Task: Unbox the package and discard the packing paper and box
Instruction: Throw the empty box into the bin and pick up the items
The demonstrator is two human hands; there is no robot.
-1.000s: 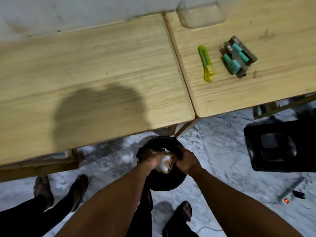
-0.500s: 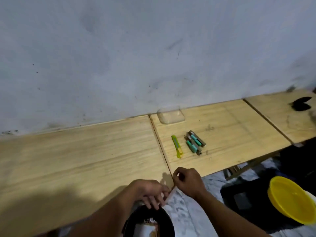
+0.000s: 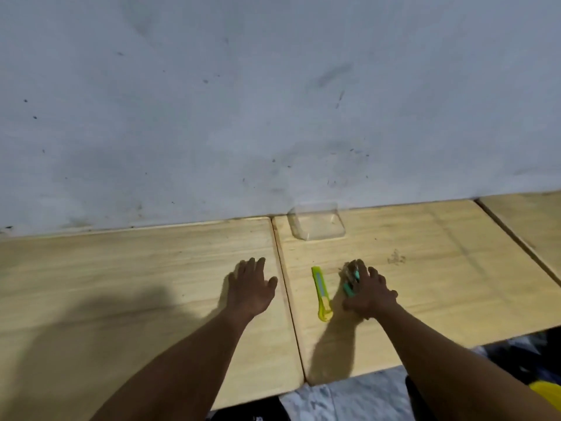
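My left hand (image 3: 250, 290) lies flat and open on the left wooden table (image 3: 136, 268), fingers spread, holding nothing. My right hand (image 3: 370, 294) is on the right table board, curled over a teal and grey item (image 3: 352, 273) whose far end sticks out past my fingers. A yellow-green utility knife (image 3: 321, 293) lies just left of that hand, not touched. No box or packing paper is in view.
A clear plastic container (image 3: 317, 221) stands against the grey wall behind the knife. A third table board (image 3: 528, 217) begins at the far right. Below the front edge show marble floor (image 3: 349, 399), a dark shape and a yellow object (image 3: 546, 393).
My hands rose from the black bin under the table, where they had pushed the box and paper in. The view tilted up, and the hands now rest on the tabletop.
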